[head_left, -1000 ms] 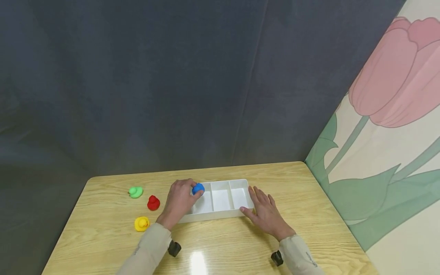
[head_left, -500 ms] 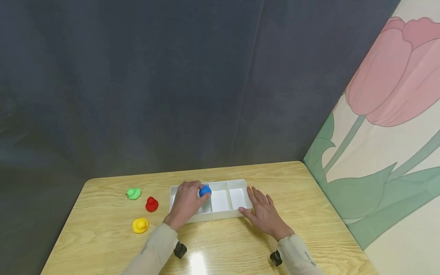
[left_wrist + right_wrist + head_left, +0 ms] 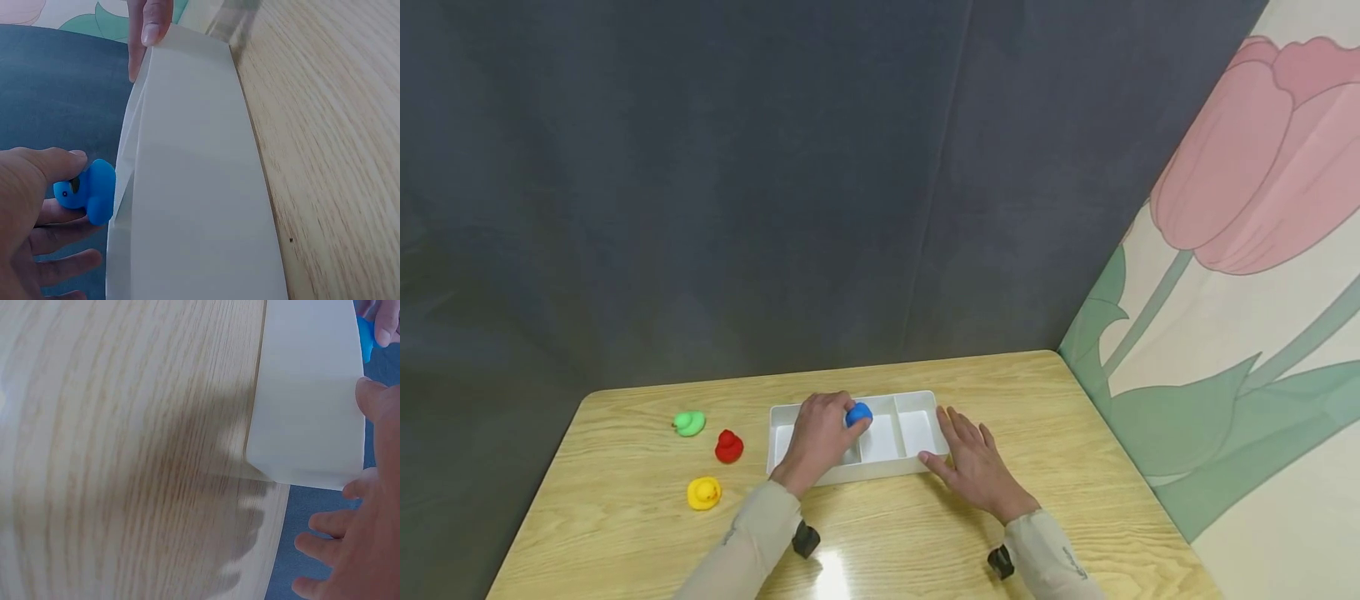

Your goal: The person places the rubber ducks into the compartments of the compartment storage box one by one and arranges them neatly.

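My left hand (image 3: pixel 822 433) pinches a blue rubber duck (image 3: pixel 859 415) between thumb and fingers above the white divided tray (image 3: pixel 880 472). The left wrist view has this duck (image 3: pixel 94 192) just over the tray's rim, its beak side toward the palm. At the tray's right end rests my right hand (image 3: pixel 976 468), thumb on the front rim and index finger against the end wall. Its other fingers are spread, seen from the side on the right hand (image 3: pixel 369 519) in the right wrist view. The hand and duck hide part of the left compartments.
Left of the tray lie a green duck (image 3: pixel 688 423), a red duck (image 3: pixel 728 447) and a yellow duck (image 3: pixel 703 493) on the wooden table (image 3: pixel 895 542). A dark curtain (image 3: pixel 775 192) hangs behind the table, and a tulip-patterned cloth (image 3: pixel 1262 333) covers the right side.
My left hand has carried the blue duck rightward over the tray, from its left part to near the divider further right. The right hand stays at the tray's end.
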{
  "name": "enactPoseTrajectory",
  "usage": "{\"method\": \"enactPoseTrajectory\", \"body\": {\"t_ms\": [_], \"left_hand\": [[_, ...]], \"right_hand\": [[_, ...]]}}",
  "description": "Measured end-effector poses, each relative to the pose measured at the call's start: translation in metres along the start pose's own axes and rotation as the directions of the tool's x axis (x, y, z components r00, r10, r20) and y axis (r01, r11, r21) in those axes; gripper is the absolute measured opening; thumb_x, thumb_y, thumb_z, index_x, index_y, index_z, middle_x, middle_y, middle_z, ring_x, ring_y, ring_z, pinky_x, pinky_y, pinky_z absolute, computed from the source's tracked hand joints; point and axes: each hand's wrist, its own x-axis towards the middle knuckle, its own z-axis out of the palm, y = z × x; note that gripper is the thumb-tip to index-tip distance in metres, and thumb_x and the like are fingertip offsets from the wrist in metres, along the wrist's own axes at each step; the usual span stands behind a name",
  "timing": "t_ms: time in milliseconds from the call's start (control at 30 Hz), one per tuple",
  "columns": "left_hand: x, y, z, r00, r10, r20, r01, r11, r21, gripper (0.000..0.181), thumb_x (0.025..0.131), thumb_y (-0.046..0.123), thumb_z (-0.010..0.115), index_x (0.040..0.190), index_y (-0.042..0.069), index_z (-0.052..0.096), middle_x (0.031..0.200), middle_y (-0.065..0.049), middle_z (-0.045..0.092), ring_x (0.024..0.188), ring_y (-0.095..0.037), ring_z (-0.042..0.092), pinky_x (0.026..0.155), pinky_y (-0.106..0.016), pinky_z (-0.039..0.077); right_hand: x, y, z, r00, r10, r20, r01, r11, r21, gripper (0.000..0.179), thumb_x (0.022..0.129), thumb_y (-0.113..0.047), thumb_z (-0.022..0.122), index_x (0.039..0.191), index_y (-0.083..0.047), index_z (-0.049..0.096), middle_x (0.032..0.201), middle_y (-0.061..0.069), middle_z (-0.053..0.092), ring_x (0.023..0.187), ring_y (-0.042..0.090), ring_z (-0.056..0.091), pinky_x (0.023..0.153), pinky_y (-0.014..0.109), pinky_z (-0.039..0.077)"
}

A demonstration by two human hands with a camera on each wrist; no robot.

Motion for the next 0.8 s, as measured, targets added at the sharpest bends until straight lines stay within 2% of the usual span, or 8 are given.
{"method": "enactPoseTrajectory", "body": {"t_ms": [300, 533, 700, 800], "left_hand": [[0.007, 0.011, 0.009, 1.000, 0.006, 0.004, -0.005, 1.000, -0.008, 0.028, 0.092, 0.035, 0.084, 0.097, 0.009, 0.074, 0.096, -0.006, 0.081, 0.094, -0.024, 0.074, 0.100, -0.046, 0.055], [0.009, 0.022, 0.014, 1.000, -0.001, 0.022, 0.002, 1.000, -0.024, 0.030, 0.093, 0.035, 0.084, 0.101, 0.008, 0.075, 0.101, -0.009, 0.081, 0.102, -0.029, 0.074, 0.108, -0.049, 0.053], [0.012, 0.026, 0.019, 1.000, 0.014, 0.014, -0.014, 0.999, -0.029, 0.029, 0.092, 0.036, 0.084, 0.099, 0.009, 0.074, 0.098, -0.007, 0.081, 0.098, -0.026, 0.074, 0.105, -0.047, 0.054], [0.014, 0.029, 0.022, 1.000, 0.014, 0.027, -0.013, 0.999, -0.030, 0.029, 0.093, 0.037, 0.083, 0.098, 0.010, 0.074, 0.098, -0.005, 0.081, 0.099, -0.025, 0.074, 0.107, -0.047, 0.053]], "right_hand": [[-0.001, -0.001, 0.001, 0.999, -0.015, -0.032, 0.016, 1.000, 0.012, 0.087, 0.105, -0.056, 0.059, 0.166, -0.002, 0.031, 0.168, 0.030, 0.037, 0.155, 0.052, 0.039, 0.123, 0.078, 0.025], [-0.001, 0.001, 0.001, 1.000, 0.007, 0.002, -0.007, 1.000, 0.019, 0.089, 0.105, -0.059, 0.057, 0.168, -0.004, 0.026, 0.171, 0.029, 0.033, 0.157, 0.052, 0.035, 0.125, 0.078, 0.022], [0.000, -0.002, 0.000, 1.000, 0.006, -0.004, -0.006, 1.000, 0.020, 0.089, 0.105, -0.059, 0.057, 0.168, -0.004, 0.028, 0.170, 0.029, 0.035, 0.157, 0.052, 0.036, 0.125, 0.078, 0.023], [0.000, -0.001, 0.000, 1.000, 0.006, -0.003, -0.006, 1.000, 0.006, 0.088, 0.105, -0.058, 0.057, 0.168, -0.004, 0.028, 0.170, 0.029, 0.035, 0.157, 0.051, 0.036, 0.125, 0.078, 0.023]]}}
